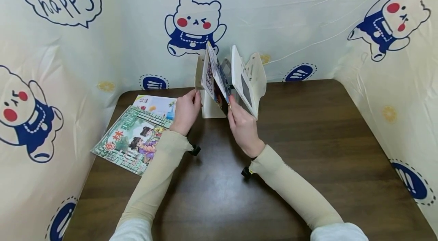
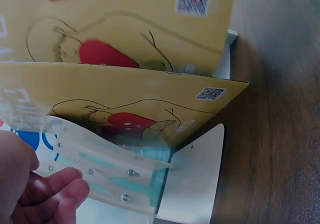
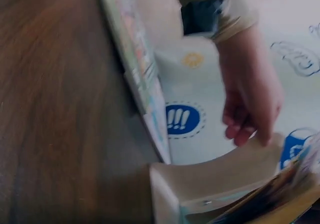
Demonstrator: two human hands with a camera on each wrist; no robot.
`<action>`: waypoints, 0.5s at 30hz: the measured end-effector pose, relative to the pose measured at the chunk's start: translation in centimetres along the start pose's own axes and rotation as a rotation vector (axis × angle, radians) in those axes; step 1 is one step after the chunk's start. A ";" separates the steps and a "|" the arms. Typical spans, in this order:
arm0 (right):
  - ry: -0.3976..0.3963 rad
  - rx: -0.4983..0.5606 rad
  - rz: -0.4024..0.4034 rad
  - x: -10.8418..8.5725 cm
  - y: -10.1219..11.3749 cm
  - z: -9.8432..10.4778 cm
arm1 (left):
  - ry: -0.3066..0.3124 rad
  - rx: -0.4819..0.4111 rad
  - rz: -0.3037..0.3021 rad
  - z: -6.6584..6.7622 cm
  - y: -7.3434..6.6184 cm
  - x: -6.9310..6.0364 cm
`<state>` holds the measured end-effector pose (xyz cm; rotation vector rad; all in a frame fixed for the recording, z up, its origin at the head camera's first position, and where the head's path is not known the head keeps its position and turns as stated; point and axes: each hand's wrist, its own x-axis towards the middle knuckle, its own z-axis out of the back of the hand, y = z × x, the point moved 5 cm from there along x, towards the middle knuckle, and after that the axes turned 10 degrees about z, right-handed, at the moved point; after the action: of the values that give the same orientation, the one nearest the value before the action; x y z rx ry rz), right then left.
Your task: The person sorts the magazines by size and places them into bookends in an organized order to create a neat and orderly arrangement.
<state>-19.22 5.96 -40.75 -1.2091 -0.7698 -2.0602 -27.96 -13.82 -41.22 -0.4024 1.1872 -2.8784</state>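
A white book stand (image 1: 213, 108) stands at the back of the table, with upright end panels. My left hand (image 1: 187, 110) pinches the edge of its left end panel (image 2: 110, 169) between thumb and curled fingers. Beside that panel, two thin books (image 1: 218, 77) lean apart; yellow back covers (image 2: 135, 91) with red drawings and QR codes show in the left wrist view. My right hand (image 1: 244, 129) pinches the near lower edge of the right-hand one. To the right, a thicker white book (image 1: 243, 81) tilts against the stand's right end panel (image 1: 256, 73).
Two picture books, a green one (image 1: 133, 140) and a pale one (image 1: 155, 103), lie overlapping on the brown table (image 1: 308, 149) at left, partly under my left forearm. A printed cloth (image 1: 246, 16) hangs close behind the stand and along both sides.
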 end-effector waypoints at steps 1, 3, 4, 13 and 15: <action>0.000 0.014 -0.007 -0.1 -0.2 -0.3 | 0.000 0.000 0.000 0.0 0.0 0.0; 0.011 0.026 -0.023 -0.4 -0.6 -0.9 | -0.003 0.002 0.003 0.0 0.1 -0.1; 0.016 0.034 -0.032 -0.5 -0.8 -1.2 | -0.010 0.006 -0.001 0.0 0.1 -0.1; 0.042 0.072 -0.157 -0.5 -2.8 -2.9 | -0.006 0.014 0.006 0.0 0.0 0.0; 0.046 0.065 -0.152 -0.5 -3.0 -3.2 | 0.000 0.011 0.007 0.0 0.0 0.0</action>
<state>-22.98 5.61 -42.97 -1.0939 -0.9247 -2.1591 -27.97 -13.78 -41.25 -0.3975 1.1693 -2.8778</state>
